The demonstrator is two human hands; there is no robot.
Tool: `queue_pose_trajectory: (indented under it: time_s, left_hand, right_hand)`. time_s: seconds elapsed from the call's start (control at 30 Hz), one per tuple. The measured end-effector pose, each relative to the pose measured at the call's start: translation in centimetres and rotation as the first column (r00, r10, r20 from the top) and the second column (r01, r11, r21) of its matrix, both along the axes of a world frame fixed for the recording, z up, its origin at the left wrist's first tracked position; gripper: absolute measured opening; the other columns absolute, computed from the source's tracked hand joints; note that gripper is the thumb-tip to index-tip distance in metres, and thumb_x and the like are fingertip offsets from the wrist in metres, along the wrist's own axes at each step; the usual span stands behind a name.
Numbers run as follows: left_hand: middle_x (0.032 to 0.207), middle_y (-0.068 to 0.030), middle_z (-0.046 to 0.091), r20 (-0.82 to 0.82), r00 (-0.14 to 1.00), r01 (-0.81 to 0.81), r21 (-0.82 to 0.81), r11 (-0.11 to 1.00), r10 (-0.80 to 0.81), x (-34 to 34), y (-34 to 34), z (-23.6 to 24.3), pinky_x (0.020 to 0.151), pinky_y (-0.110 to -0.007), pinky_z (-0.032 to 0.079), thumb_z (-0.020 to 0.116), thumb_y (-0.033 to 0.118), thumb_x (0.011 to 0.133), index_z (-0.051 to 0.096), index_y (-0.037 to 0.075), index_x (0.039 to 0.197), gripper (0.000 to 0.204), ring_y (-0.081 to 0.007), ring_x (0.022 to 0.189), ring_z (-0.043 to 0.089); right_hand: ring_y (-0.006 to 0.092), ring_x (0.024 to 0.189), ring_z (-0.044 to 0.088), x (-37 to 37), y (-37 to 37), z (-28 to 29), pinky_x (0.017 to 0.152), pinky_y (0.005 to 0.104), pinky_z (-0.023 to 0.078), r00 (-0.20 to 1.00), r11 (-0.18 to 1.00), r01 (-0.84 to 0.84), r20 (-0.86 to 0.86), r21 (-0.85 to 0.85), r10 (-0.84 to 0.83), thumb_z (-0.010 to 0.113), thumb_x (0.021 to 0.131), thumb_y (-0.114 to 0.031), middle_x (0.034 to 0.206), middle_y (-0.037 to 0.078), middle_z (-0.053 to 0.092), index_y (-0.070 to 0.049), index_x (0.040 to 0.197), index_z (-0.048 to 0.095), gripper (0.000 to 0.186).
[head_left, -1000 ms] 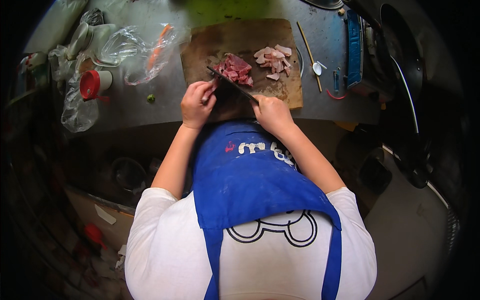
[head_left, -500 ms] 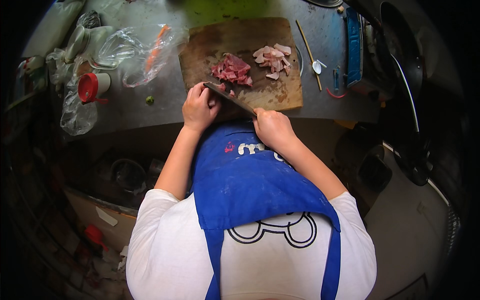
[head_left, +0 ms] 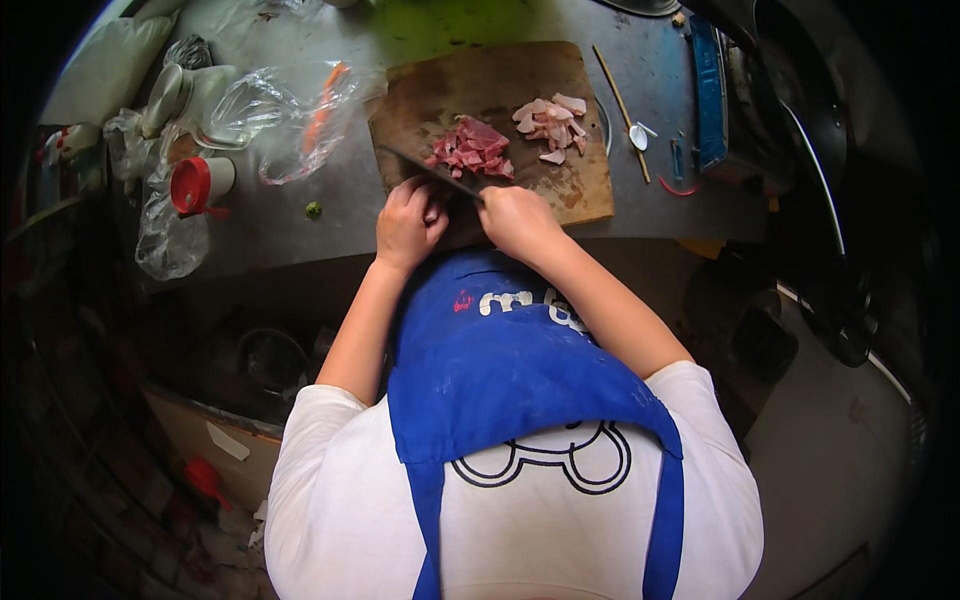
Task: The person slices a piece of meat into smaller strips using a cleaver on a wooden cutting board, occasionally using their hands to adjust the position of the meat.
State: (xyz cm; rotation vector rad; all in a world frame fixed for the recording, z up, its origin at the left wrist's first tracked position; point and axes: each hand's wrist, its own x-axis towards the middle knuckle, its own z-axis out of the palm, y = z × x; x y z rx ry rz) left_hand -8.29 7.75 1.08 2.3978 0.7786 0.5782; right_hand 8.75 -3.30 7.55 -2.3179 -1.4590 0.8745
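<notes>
My right hand (head_left: pixel 519 220) is closed round the handle of a kitchen knife (head_left: pixel 428 170). The dark blade slants up and left, past the fingers of my left hand (head_left: pixel 406 224). That hand is curled at the near left edge of a wooden cutting board (head_left: pixel 408 100); whatever its fingertips press on is hidden. Just beyond the blade lies a pile of sliced red meat (head_left: pixel 474 148). Farther right on the board is a separate heap of pale pink slices (head_left: pixel 551 126).
Left of the board lie a clear plastic bag (head_left: pixel 290 120) with something orange and a white container with a red lid (head_left: pixel 190 186). A wooden stick (head_left: pixel 616 100) and a white spoon (head_left: pixel 638 137) lie right, before a blue-sided appliance (head_left: pixel 708 90).
The knife has shifted left and up, its blade now reaching farther past my left fingers. My right hand has moved left, closer to my left hand. The whole view has shifted slightly.
</notes>
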Motion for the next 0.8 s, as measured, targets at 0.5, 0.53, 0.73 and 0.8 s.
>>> queue_pose_trajectory:
  time_s: [0.5, 0.53, 0.73, 0.8]
  left_hand:
    - [0.102, -0.0149, 0.064, -0.006, 0.999, -0.042, -0.141, 0.989, 0.042, 0.4, -0.2, 0.4, 0.077, -0.046, 0.055, 0.072, 0.014, 0.076, 0.072, 0.007, 0.099, 0.024, -0.0373, 0.089, 0.065]
    - [0.101, -0.0151, 0.064, -0.018, 0.999, -0.044, -0.119, 0.992, 0.042, 0.3, -0.2, 0.2, 0.076, -0.046, 0.055, 0.072, 0.014, 0.076, 0.072, 0.007, 0.099, 0.025, -0.0375, 0.088, 0.064]
    - [0.097, -0.0148, 0.064, -0.022, 1.0, 0.012, -0.076, 0.997, -0.014, -0.7, 0.8, 0.0, 0.075, -0.046, 0.055, 0.074, 0.015, 0.073, 0.071, 0.007, 0.092, 0.021, -0.038, 0.088, 0.064]
    - [0.108, -0.0178, 0.065, -0.117, 0.992, 0.029, -0.126, 0.992, -0.044, -0.6, 1.3, 0.4, 0.082, -0.046, 0.055, 0.074, 0.016, 0.075, 0.072, 0.005, 0.103, 0.031, -0.0402, 0.095, 0.064]
  right_hand:
    - [0.0434, 0.079, 0.07, -1.3, -0.8, 0.7, 0.071, 0.0519, 0.057, 0.998, 0.998, -0.053, 0.028, -0.016, 0.053, 0.056, 0.084, -0.01, 0.079, 0.025, 0.07, 0.0, 0.074, 0.068, 0.019]
    - [0.043, 0.08, 0.071, -1.5, 0.5, 0.4, 0.072, 0.0509, 0.057, 0.998, 0.998, -0.06, 0.004, -0.008, 0.06, 0.056, 0.082, -0.009, 0.082, 0.025, 0.071, 0.0, 0.074, 0.071, 0.019]
    - [0.0408, 0.081, 0.072, -2.3, 1.9, 0.2, 0.073, 0.049, 0.059, 0.999, 0.999, -0.047, 0.005, -0.018, 0.047, 0.057, 0.081, -0.009, 0.083, 0.024, 0.072, -0.001, 0.076, 0.073, 0.018]
    - [0.0403, 0.08, 0.073, -1.9, 0.2, 0.5, 0.072, 0.0491, 0.059, 1.0, 1.0, -0.005, 0.025, -0.03, 0.006, 0.058, 0.08, -0.01, 0.083, 0.024, 0.072, -0.002, 0.076, 0.074, 0.017]
